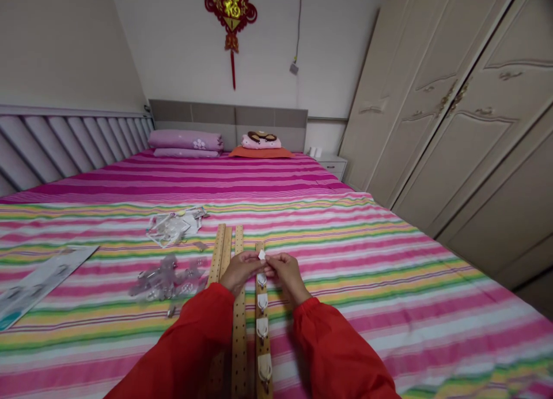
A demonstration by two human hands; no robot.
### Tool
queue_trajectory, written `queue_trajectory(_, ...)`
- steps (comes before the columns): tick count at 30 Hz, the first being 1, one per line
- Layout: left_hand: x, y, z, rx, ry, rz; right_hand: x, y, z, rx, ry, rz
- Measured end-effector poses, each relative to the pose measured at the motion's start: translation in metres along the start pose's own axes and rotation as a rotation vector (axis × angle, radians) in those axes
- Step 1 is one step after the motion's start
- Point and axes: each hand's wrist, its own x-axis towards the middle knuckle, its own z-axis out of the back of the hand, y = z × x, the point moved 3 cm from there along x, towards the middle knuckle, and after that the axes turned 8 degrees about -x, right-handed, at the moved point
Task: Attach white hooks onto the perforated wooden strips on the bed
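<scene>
Together, left hand (239, 270) and right hand (285, 272) pinch a small white piece (261, 254) near the far end of a hook-lined wooden strip (266, 348), lengthwise on the bed (367, 255).

1. This is appearing to be a bedroom in a home: a wide bed (259, 183) is filling much of the view.
2. A grey headboard (190, 117) is standing against the far wall (173, 48); folded lilac bedding (181, 140) is lying before it, beside a pink bundle (259, 144) that is resting on an orange cloth (238, 152).
3. A magenta striped sheet (112, 180) and a multicoloured striped cover (367, 255) are spreading over the bed.
4. A tall cream wardrobe (458, 151) with ornate handles (484, 111) is lining the right side.
5. A small bedside cabinet (336, 167) is standing between the bed and the wardrobe.
6. A red tasselled ornament (223, 8) is decorating the wall.
</scene>
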Motion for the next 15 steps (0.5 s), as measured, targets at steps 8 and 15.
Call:
queue_trajectory(8, 0.009, -0.002, 0.006, 0.079, -0.07, 0.002, 0.006, 0.001, 0.002, -0.062, 0.048, 0.045)
queue_trajectory(15, 0.024, -0.004, 0.01, 0.351, -0.065, -0.164, 0.018, -0.007, -0.002, -0.075, 0.072, 0.009)
